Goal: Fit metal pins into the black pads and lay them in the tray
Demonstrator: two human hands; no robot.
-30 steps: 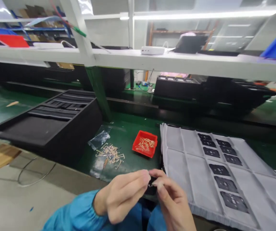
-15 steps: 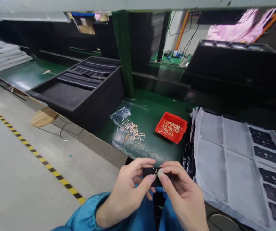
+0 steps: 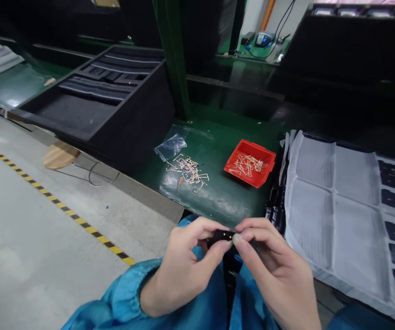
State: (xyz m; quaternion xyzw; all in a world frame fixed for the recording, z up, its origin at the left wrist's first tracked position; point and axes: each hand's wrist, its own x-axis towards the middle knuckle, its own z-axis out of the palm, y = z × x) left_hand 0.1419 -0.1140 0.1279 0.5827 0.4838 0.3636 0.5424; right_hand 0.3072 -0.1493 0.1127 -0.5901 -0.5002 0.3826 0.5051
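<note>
Between my two hands, over my lap at the bench's front edge, is a small flat black part point(image 3: 220, 235) with tiny gold-coloured dots on its face. My left hand point(image 3: 192, 263) grips its left end, thumb in front and fingers behind. My right hand point(image 3: 273, 270) pinches the right end, its thumb tip pressed close to the gold dots. Fingers cover much of the part, so its full shape is hidden. Beyond the hands, a loose pile of thin beige bent pieces point(image 3: 189, 172) lies on the green bench, and more of them sit in a red bin point(image 3: 267, 160).
A clear plastic bag point(image 3: 171, 145) lies behind the pile. To the left stands a large black foam box point(image 3: 142, 103) with strips inside. White-covered trays point(image 3: 321, 220) holding black parts are stacked at right. A wooden stool point(image 3: 59, 155) stands on the floor at left.
The view has tilted downward a little. The black part has turned in my fingers, showing a narrower face, and both hands keep hold of it.
</note>
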